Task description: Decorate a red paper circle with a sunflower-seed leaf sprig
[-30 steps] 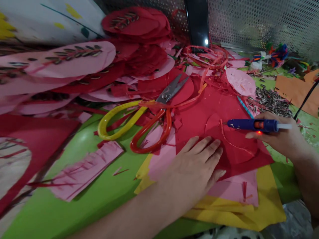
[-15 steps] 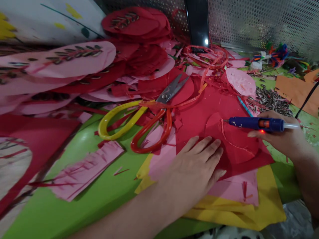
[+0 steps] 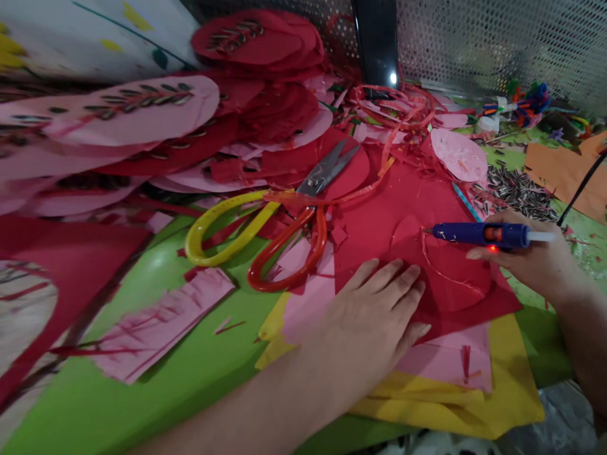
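A right hand is clenched around a blue hot-glue gun, a red light glowing on its body, its nozzle meeting the upper edge of a rounded red paper cutout. The cutout lies on a red paper sheet near the tabletop's near right corner. A thin string of glue curves across the cutout.

The left hand grasps nothing: it lies flat, fingers extended, pressing the sheet's near edge just left of the cutout. Under the red sheet are a pink sheet and a yellow sheet, both reaching toward the near edge of the green tabletop.

Just left of the red sheet rest large scissors with yellow and red handle loops, blades pointing toward the far edge. A heap of sunflower seeds sits beyond the gun, toward the right edge, beside a pink paper disc. Pink and red discs lined with seeds pile up along the far left. A perforated metal panel backs the far edge.
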Demonstrator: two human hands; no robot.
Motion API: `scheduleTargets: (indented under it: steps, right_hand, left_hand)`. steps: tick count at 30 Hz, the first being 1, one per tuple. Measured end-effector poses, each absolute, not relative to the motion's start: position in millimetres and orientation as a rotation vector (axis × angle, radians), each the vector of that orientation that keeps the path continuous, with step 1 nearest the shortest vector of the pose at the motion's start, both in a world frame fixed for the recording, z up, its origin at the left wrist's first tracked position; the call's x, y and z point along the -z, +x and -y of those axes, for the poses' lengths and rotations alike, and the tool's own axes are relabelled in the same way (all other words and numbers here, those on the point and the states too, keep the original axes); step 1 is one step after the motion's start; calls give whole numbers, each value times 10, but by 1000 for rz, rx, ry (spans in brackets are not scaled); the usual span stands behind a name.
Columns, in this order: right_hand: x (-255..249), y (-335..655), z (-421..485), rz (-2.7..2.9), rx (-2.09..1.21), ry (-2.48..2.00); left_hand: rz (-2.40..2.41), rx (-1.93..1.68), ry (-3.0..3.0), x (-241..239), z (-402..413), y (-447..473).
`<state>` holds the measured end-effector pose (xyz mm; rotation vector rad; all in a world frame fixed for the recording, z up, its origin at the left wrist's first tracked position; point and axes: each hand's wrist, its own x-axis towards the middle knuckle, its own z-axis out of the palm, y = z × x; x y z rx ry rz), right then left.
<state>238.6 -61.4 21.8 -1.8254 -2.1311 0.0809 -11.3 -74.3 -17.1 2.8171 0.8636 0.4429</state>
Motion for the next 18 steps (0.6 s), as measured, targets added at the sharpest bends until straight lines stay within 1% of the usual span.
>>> scheduleTargets:
  steps: [7, 18]
  right_hand:
    - [-228, 2362, 603, 2121, -56, -1885]
    - [-212, 2402, 609, 2085, -88, -1761]
  left_hand:
    - [-864, -426, 2823, 165, 740, -115]
    - [-877, -422, 2824, 150, 732, -105]
